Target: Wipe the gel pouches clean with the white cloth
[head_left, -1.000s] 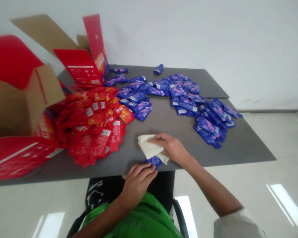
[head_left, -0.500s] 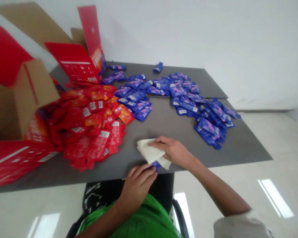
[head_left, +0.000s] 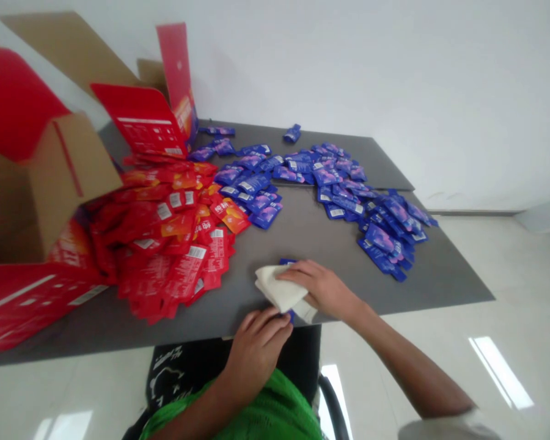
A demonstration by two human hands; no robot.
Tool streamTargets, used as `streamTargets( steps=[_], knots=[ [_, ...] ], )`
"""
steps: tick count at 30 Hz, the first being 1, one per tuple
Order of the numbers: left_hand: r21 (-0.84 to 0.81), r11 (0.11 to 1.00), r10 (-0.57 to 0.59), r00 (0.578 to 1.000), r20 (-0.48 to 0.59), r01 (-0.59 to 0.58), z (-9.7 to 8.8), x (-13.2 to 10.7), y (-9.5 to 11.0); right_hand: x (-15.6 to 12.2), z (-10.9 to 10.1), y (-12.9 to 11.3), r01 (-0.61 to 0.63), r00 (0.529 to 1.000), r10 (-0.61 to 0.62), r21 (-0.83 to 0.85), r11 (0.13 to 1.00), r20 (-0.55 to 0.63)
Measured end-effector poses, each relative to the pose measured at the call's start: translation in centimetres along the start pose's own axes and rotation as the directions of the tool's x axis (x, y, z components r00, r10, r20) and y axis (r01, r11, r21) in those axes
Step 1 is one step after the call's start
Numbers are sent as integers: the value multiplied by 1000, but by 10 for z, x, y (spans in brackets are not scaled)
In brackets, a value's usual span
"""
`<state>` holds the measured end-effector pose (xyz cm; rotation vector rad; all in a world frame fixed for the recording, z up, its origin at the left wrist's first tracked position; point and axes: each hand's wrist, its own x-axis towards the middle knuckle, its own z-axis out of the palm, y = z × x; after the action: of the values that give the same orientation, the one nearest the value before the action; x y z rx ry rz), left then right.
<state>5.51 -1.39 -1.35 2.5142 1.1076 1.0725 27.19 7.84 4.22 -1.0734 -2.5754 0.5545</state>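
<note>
My right hand [head_left: 323,287] is closed on a folded cream cloth [head_left: 279,287], pressing it over a blue sachet [head_left: 288,261] that lies near the front edge of the table. The cloth covers most of this sachet; only its far end and a bit of its near end show. At that near end, the fingertips of my left hand [head_left: 261,345] hold the sachet against the table edge. To the left spreads a heap of red sachets [head_left: 178,244], with blue sachets [head_left: 256,189] just behind it. Another long pile of blue sachets [head_left: 389,226] curves along the right.
Two open red cardboard boxes stand on the left, one near [head_left: 27,293] and one farther back [head_left: 142,122]. A single blue sachet [head_left: 292,133] lies at the back of the grey table [head_left: 302,232]. Behind the table is a white wall [head_left: 371,67].
The view has shifted slightly. The cloth under my right hand has slid a little toward me, uncovering more of the sachet's far end. My left hand stays at the near end.
</note>
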Motion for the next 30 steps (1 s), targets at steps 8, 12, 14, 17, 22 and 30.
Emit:
streamTargets(
  steps=[8, 12, 14, 17, 22, 30],
  knots=[
    [6, 1000, 11, 1000, 7, -11, 0, 0, -2, -5, -18, -7, -87, 984, 74, -79, 993, -163],
    [43, 999, 12, 1000, -21, -11, 2, -2, -2, -22, 1, -28, 9, 999, -9, 27, 1000, -36],
    [21, 1000, 4, 1000, 4, -4, 2, -1, -2, -13, 5, -15, -10, 999, 12, 41, 999, -46],
    [-13, 1000, -1, 999, 34, 2, 1, 1, -1, 9, -3, 15, -120, 984, 109, -73, 990, -143],
    [-12, 1000, -12, 1000, 29, 13, 1, 1, -1, 1, -16, 1, -153, 958, 126, -89, 984, -257],
    [-7, 1000, -1, 1000, 21, 1, 0, -1, -4, -17, 14, -24, -48, 990, 52, 35, 998, -128]
  ],
)
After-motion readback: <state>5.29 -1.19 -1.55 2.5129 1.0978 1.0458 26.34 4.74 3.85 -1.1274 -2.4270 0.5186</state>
